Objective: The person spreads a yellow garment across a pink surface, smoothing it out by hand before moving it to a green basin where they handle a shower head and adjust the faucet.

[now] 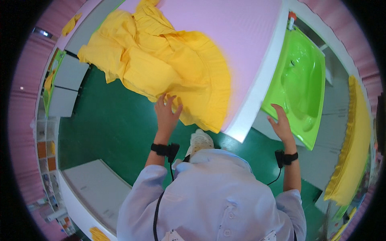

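Left hand (167,114) open and nearer, at the near edge of the yellow cloth (150,72); cannot tell if touching. Right hand (282,126) open, well apart, by the green sink (307,86). Cloth on the pink counter (241,44), long way from far left to near right.

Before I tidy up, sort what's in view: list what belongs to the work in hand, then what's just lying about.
Apparently in the work:
yellow ruffled cloth, at the left hand
pink tabletop, under the cloth

Apparently just about:
green basin, near the empty right hand
long yellow frilled fabric, far right
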Tool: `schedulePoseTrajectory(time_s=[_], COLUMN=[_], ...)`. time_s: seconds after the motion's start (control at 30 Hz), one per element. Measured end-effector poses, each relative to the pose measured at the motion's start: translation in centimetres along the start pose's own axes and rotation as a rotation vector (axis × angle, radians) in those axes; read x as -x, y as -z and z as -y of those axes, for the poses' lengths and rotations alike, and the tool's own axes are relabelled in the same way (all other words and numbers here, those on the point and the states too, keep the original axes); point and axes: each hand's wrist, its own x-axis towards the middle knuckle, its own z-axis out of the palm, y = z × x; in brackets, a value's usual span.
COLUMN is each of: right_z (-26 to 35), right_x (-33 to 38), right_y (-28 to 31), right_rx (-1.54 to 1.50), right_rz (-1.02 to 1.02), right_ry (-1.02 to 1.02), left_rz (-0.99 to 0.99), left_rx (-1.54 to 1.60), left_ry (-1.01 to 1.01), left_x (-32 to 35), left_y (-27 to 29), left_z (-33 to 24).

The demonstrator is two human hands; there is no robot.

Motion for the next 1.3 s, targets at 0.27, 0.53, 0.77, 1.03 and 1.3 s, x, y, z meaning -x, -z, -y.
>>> schedulePoseTrajectory(time_s=[0.27,0.53,0.77,1.03,1.3], right_z=[-2.7,-5.5,-7.0,-10.3,-13.8], right_x=[-10.4,-18.2,-22.5,-22.0,-17.9], right_y=[0.7,2.6,2.9,5.2,4.7], right_rx=[0.108,0.140,0.098,0.152,0.287], right_rz=[0.137,0.279,0.328,0.245,0.073], right_ry=[0.349,0.483,0.608,0.609,0.486], left_rz=[0.030,0.242,0.087,0.144,0.361], left_rx=[0.040,-0.666,-1.020,-0.506,-0.352], left_ry=[-0.323,0.100,0.239,0.261,0.579], left_x=[3.8,-0.4,-1.5,3.4,15.8], left_y=[-6.1,-13.3,-18.5,-9.0,2.9], left_z=[-12.2,-21.0,-20.6,-17.4,-6.2])
